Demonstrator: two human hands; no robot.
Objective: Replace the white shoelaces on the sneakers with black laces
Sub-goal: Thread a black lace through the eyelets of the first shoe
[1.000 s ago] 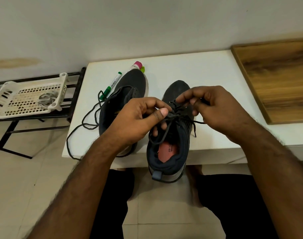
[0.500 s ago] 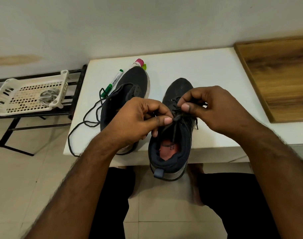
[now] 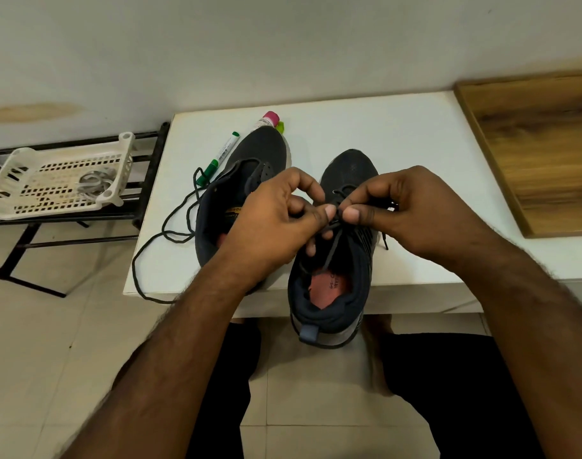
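Two dark sneakers stand on a white table. The right sneaker hangs its heel over the front edge and shows a pink insole. Over its tongue my left hand and my right hand meet, each pinching the black lace between thumb and fingers. A loose strand drops from the pinch into the shoe opening. The left sneaker lies partly under my left hand. A second black lace trails from it across the table and over the edge.
A green-capped marker and a pink-capped bottle lie by the left sneaker's toe. A wooden board covers the table's right end. A white plastic basket with pale laces sits on a black rack at left.
Both hands have drawn closer together over the right sneaker's tongue, thumbs now nearly touching, with the black lace still pinched. The shoes have not moved.
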